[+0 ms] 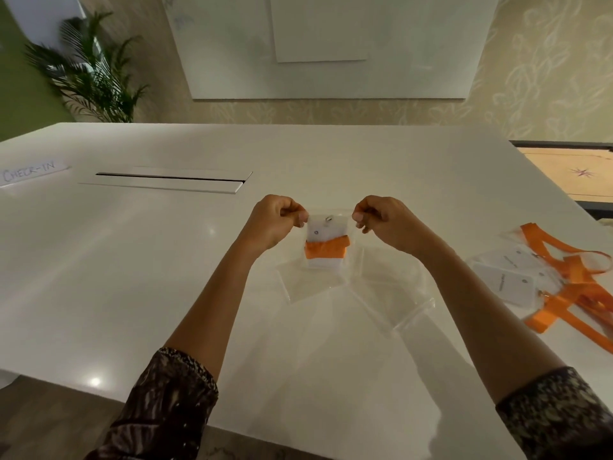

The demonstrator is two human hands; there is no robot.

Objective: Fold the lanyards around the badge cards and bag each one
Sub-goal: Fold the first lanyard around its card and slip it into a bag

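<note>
Left hand (pixel 278 224), right hand (pixel 381 224) each pinch top corner of bag (pixel 328 215), held between them above table (pixel 132 260). Card (pixel 323 232), lanyard (pixel 326 249) wrapped round, inside, upright. Bag mouth runs left-right, both hands equally near; sealing likely next.

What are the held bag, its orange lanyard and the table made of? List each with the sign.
The bag looks like thin clear plastic film: glossy, the card shows through. The lanyard seems flat woven fabric: matte, folded in soft layers. The table is hard, smooth, glossy white, laminate or stone, cannot tell: glare spots show.
</note>
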